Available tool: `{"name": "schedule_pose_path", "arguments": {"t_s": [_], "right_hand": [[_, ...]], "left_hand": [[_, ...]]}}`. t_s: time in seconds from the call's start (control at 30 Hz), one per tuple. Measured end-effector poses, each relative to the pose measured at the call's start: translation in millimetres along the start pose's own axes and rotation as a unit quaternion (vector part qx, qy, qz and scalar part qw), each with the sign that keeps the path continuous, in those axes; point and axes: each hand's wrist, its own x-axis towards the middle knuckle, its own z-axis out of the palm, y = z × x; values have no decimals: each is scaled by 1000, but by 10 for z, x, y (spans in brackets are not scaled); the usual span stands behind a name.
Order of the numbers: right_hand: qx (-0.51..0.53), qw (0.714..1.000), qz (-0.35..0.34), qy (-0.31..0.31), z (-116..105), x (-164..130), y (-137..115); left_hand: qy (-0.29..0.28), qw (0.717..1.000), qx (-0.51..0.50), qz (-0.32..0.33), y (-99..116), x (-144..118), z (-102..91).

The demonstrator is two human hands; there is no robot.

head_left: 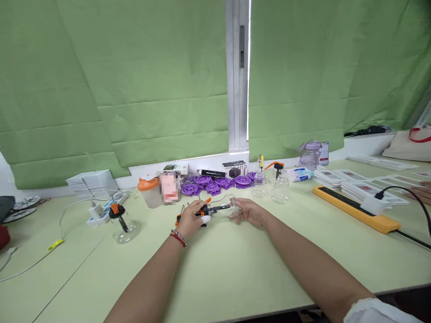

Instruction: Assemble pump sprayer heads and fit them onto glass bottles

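My left hand (191,220) grips an orange and black pump head (204,211) whose tube points to the right. My right hand (249,211) holds a small clear glass bottle (232,205) lying on its side, its mouth facing the pump head. Both hands rest low over the pale green table (235,264), near its middle. A red bracelet sits on my left wrist.
Another clear bottle with an orange pump (121,224) stands at left beside a white power strip (106,208). Purple plastic discs (215,184), empty bottles (279,186), a lilac jug (310,154) and boxes line the back. An orange power strip (357,208) lies at right, where another person's fingers (422,190) show.
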Motion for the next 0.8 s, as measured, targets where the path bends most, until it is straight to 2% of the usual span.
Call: {"name": "schedule_pose_path", "arguments": {"t_s": [0.1, 0.37, 0.43, 0.53, 0.6, 0.8], "right_hand": [[-1, 1000, 11, -8, -32, -24, -10], [-64, 993, 72, 72, 17, 56, 39], [-40, 996, 54, 60, 23, 39, 29], [-16, 1000, 20, 2, -2, 1, 14], [-20, 1000, 16, -13, -26, -7, 16], [-64, 995, 44, 61, -21, 54, 59]], "left_hand": [[0, 1000, -5, -8, 36, -1, -10], [2, 1000, 12, 9, -34, -6, -4], [2, 1000, 13, 8, -70, -2, -6], [5, 1000, 7, 7, -101, 4, -13], [7, 1000, 5, 9, -95, 5, -16], [-1, 1000, 5, 9, -55, -4, -14]]}}
